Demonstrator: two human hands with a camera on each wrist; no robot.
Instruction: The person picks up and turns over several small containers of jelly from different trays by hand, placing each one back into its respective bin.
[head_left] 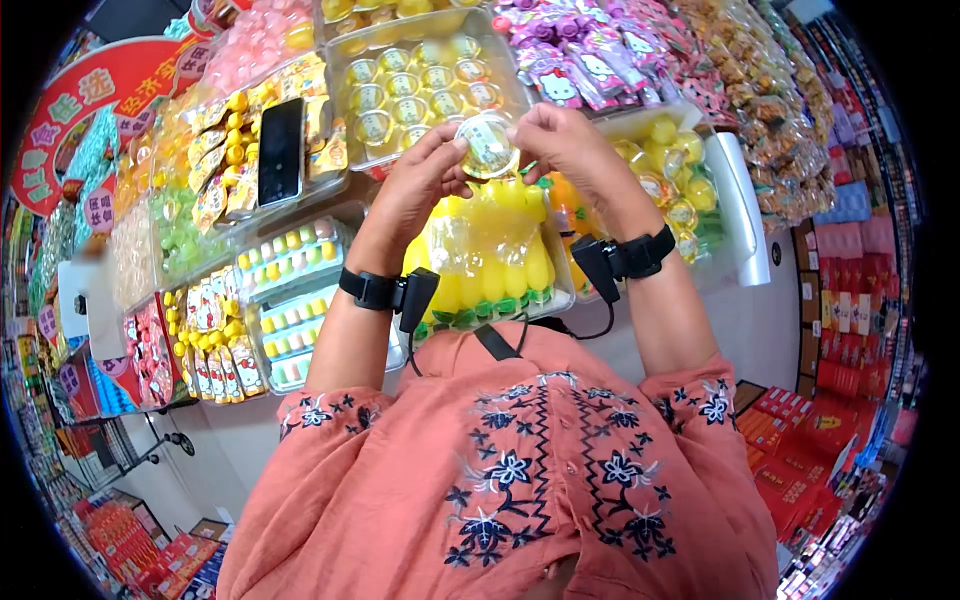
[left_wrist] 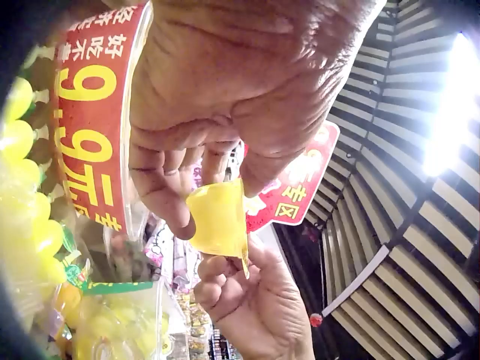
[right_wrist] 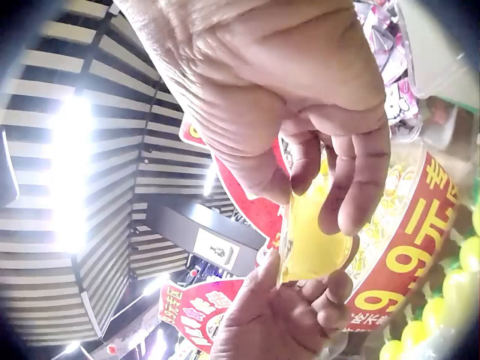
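**Both your hands on one little yellow cup, right over the candy trays**

So you've got a small yellow cup (head_left: 488,147) with a clear, printed lid held up between your hands, and that lid is turned up toward your face. Your left hand (head_left: 425,180) grips it from the left, thumb and fingers round the side. Your right hand (head_left: 570,150) has it from the right, thumb and fingertips pinching near the rim. Your hands are close together, both clamped on that same cup. From the wrist views the body looks like see-through yellow plastic; I can't tell if the lid has lifted at all.

Just past the cup, on the far side, there's a clear tray (head_left: 425,90) of similar round-lidded cups. Right under your hands, on the near side, sits a pack of long yellow tubes (head_left: 480,260) with green ends. Off to the left a dark-screened phone (head_left: 281,152) lies on some snack packets (head_left: 325,150), and nearer on that side you've got boxes of pastel candies (head_left: 290,255). On the right is another container of yellow cups (head_left: 690,190), with purple cat-face packets (head_left: 590,65) on the far side. The right wrist view also catches a red price strip (right_wrist: 401,251) reading 9.9.
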